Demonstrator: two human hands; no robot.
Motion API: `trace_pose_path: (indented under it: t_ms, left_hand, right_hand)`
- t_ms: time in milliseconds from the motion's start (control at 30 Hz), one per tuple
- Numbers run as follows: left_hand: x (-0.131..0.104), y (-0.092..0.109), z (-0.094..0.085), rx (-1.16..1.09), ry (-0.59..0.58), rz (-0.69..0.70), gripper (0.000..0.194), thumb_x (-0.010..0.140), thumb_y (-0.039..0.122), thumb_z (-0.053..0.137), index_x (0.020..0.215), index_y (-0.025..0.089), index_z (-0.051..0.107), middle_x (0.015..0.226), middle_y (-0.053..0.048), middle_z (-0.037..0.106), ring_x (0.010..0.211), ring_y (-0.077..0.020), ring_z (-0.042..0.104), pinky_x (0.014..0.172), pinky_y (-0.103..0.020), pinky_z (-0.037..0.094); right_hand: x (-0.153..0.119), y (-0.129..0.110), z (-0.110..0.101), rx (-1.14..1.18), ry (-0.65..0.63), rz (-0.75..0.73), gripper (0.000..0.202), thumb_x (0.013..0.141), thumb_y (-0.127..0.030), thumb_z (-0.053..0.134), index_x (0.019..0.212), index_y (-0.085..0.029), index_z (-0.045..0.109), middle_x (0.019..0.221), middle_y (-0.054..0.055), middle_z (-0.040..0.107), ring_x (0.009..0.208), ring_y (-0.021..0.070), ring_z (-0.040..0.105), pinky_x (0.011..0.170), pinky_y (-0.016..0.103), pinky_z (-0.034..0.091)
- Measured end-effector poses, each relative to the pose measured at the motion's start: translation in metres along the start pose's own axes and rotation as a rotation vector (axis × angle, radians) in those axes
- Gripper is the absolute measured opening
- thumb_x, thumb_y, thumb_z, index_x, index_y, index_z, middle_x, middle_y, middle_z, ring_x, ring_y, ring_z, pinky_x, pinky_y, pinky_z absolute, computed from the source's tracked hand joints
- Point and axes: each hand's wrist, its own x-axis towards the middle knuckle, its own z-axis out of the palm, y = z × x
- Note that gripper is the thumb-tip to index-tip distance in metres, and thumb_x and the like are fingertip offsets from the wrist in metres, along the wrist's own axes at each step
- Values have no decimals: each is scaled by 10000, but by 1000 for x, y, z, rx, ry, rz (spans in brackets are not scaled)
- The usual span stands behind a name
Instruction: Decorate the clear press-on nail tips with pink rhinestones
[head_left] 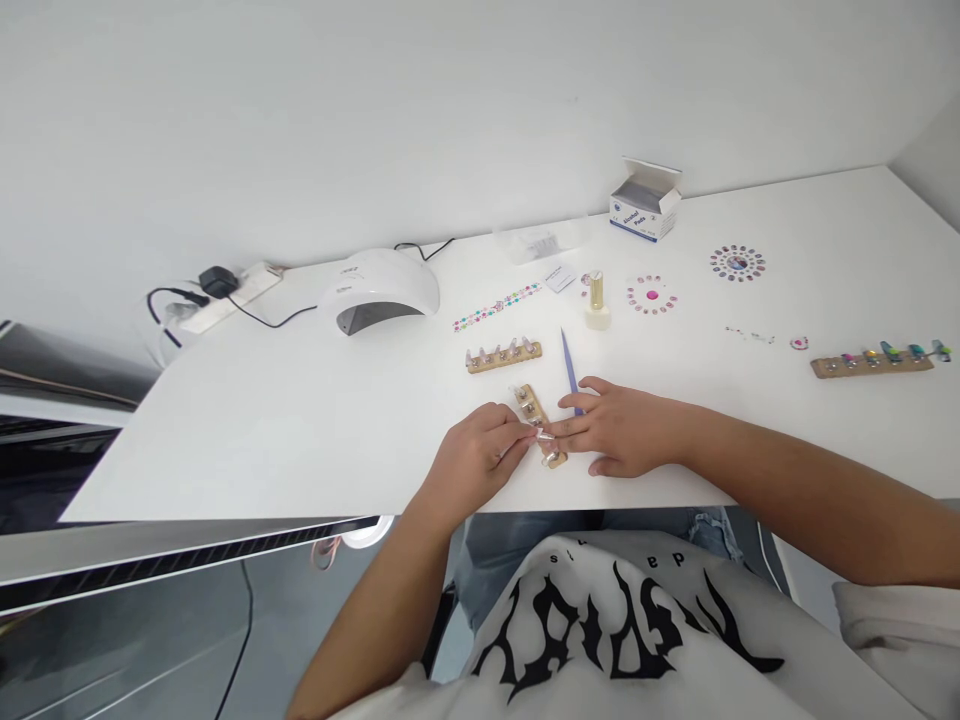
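My left hand [480, 455] is closed in a pinch at one of the clear false nails [547, 437] on a short tan nail stand [529, 398]. Something small and whitish shows at these fingertips, too small to name. From the other side, my right hand [626, 430] reaches in with its fingers spread, the fingertips touching the same stand and nail. Under the right fingers lies part of a slim purple pointed tool [568, 358]. Behind the hands stands a second tan nail stand [504, 357] carrying several clear nails.
A white nail lamp [384, 285] sits at the back left, its cable running to a power strip [236, 298]. Farther back are a nail polish bottle [598, 305], gem stickers [652, 295] and an open alcohol pad box [643, 205]. Decorated nails fill a stand [870, 365] at right.
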Motion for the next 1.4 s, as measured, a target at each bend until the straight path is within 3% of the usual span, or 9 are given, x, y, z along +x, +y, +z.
trace_pose_path:
  t_ms: [233, 433, 833, 1067, 1233, 1400]
  left_hand:
    - [7, 7, 7, -65, -10, 31, 179, 936, 227, 536, 946, 174, 706, 778, -50, 633, 737, -150, 593, 621, -264, 487]
    - [4, 3, 4, -62, -44, -1, 188, 938, 214, 519, 958, 173, 702, 837, -61, 647, 764, -156, 602, 646, -277, 497]
    - [-3, 0, 1, 25, 1, -28, 183, 933, 218, 524, 924, 179, 703, 815, -52, 643, 744, -159, 594, 620, -274, 479]
    - [-12, 4, -7, -68, 95, -70, 163, 920, 200, 545, 950, 178, 703, 815, -48, 625, 737, -147, 589, 636, -269, 479]
    - [-18, 14, -5, -138, 128, -75, 155, 918, 207, 553, 945, 186, 705, 794, -39, 619, 724, -140, 580, 616, -262, 477]
    - [-27, 19, 3, -199, 163, -153, 145, 917, 215, 563, 956, 201, 702, 796, -28, 603, 724, -132, 570, 558, -238, 446]
  right_hand:
    - [0, -1, 0, 30, 13, 6, 476, 883, -346, 565, 1329, -180, 558, 1428, 49, 539, 1237, 344, 459, 985, 501, 262]
    - [0, 0, 1, 33, 12, 8, 519, 886, -337, 554, 1378, -177, 510, 1435, 44, 532, 1237, 347, 456, 986, 508, 258]
    - [-1, -1, 2, 5, -6, 10, 543, 896, -345, 525, 1412, -182, 473, 1499, 25, 444, 1252, 358, 442, 975, 515, 271]
    - [-4, 2, 3, 33, 26, -2, 535, 891, -242, 498, 1423, -204, 459, 1517, 40, 412, 1296, 358, 420, 995, 524, 281]
    - [-10, 7, -1, 66, 23, 29, 549, 899, -201, 473, 1445, -246, 431, 1500, 33, 442, 1338, 363, 385, 1027, 554, 269]
    - [-18, 6, -5, 59, 60, 50, 432, 915, -227, 468, 1333, -213, 577, 1387, 52, 578, 1313, 361, 403, 1039, 558, 276]
